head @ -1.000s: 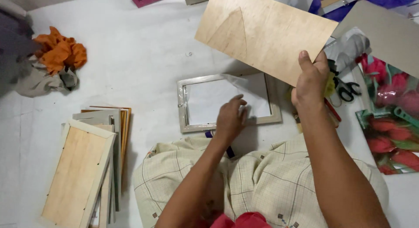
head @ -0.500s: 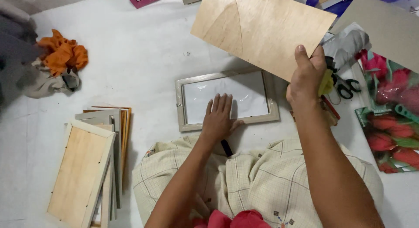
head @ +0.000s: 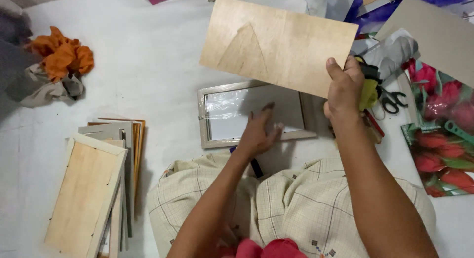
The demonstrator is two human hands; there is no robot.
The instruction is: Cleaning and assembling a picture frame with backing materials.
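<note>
Right hand [head: 345, 88] clamped on the lower right edge of thin plywood backing board [head: 276, 43], thumb on the near face, other fingers hidden behind; board held up, tilted, clear above the floor and partly over the frame's far edge, probably kept out of the way of the work below

Left hand [head: 259, 132] laid palm down on pale picture frame [head: 210, 117], fingers spread apart and flat, gripping nothing; appeared to be pressing or smoothing the clear plastic-wrapped pane [head: 247, 110] inside the frame

Frame lying flat on white floor [head: 148, 55], just in front of the knees in checked cloth [head: 291, 208], within easy reach of both hands

Stack of finished-looking frames [head: 94, 184] to the left, backs up, wooden one on top, well apart from the frame in hand

Scissors [head: 392, 100] and yellow-black object [head: 368, 90] just beside the right hand, on the floor; kind of object unclear

Flower print sheet [head: 439, 139] at right, grey card [head: 434, 33] above it

Orange rag [head: 61, 55] far left, well apart, untouched
</note>
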